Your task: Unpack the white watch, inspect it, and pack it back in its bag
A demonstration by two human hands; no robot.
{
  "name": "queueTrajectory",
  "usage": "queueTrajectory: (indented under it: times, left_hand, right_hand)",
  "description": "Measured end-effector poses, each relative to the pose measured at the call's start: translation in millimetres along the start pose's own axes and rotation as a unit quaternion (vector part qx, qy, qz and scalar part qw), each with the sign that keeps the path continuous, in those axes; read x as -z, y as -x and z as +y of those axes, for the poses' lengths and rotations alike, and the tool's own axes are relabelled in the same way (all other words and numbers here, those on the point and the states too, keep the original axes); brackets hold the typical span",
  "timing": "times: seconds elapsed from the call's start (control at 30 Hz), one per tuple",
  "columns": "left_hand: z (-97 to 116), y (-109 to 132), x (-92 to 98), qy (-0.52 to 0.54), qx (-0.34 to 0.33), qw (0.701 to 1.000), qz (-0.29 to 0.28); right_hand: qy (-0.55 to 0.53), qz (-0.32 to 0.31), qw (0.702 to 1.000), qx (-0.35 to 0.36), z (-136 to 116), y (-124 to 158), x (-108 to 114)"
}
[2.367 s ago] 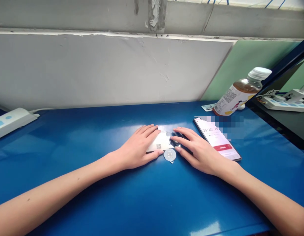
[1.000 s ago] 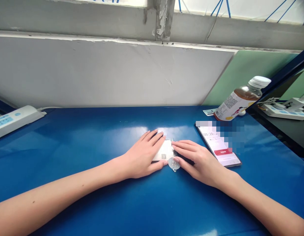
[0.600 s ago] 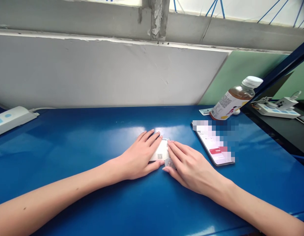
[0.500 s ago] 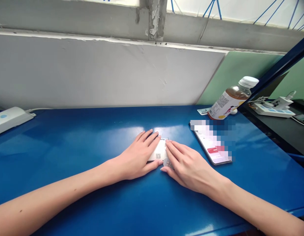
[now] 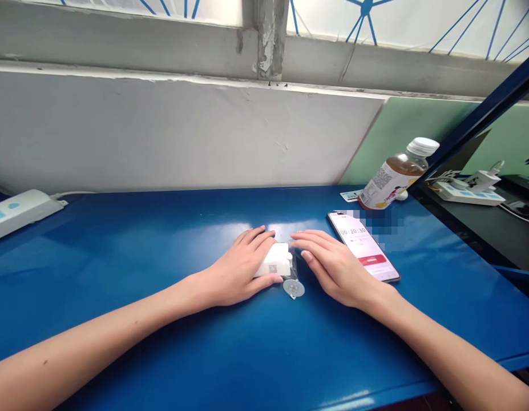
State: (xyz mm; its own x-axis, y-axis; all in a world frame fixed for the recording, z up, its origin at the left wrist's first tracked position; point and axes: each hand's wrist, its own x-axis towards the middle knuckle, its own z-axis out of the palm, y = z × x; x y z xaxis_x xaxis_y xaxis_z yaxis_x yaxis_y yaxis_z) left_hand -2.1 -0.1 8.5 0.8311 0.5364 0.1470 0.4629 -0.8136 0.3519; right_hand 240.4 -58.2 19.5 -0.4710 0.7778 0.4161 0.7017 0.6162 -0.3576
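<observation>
A small white flat box [image 5: 278, 260] with a printed square code lies on the blue tabletop. Clear plastic sticks out at its right side, with a round silvery sticker [image 5: 294, 288] at the near corner. My left hand [image 5: 238, 271] rests over the box's left part and holds it against the table, its thumb along the near edge and its fingers reaching over the far side. The palm hides that end. To the right, my right hand [image 5: 332, 265] hovers just off the plastic, fingers loosely curved and apart from the thumb, holding nothing.
A phone [image 5: 367, 245] showing a timer lies beyond my right hand. Behind it stand a drink bottle [image 5: 392, 180] and a small card [image 5: 350, 196]. A power strip [image 5: 22, 211] sits at the far left, another [image 5: 469, 193] at right. A wall [image 5: 182, 131] closes the back.
My right hand has let go of the packet's right end and moved right, uncovering the plastic and the round sticker. My left hand stays on the box. The view has tilted slightly up.
</observation>
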Motion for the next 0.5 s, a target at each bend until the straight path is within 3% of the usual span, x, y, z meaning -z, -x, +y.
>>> queueTrajectory:
  times: [0.17,0.33,0.4,0.43,0.5]
  left_hand:
    - [-2.5,2.9,2.2,0.096,-0.071,0.993,0.013]
    - [0.2,1.4,8.7,0.105,-0.106,0.989,-0.003]
    - [5.7,3.3,18.9,0.116,-0.111,0.985,0.067]
    - [9.8,5.8,26.0,0.133,-0.124,0.974,0.137]
    - [20.6,14.4,42.3,0.187,-0.128,0.921,0.318]
  right_hand:
    - [-0.032,-0.016,0.999,0.039,9.0,0.9,6.1]
    - [-0.093,0.047,0.992,0.065,7.9,-1.7,6.7]
    - [-0.122,0.092,0.987,0.048,6.2,-3.2,8.8]
    - [-0.135,0.117,0.984,0.027,5.3,-4.0,10.3]
    - [-0.154,0.165,0.974,-0.026,3.8,-5.7,13.0]
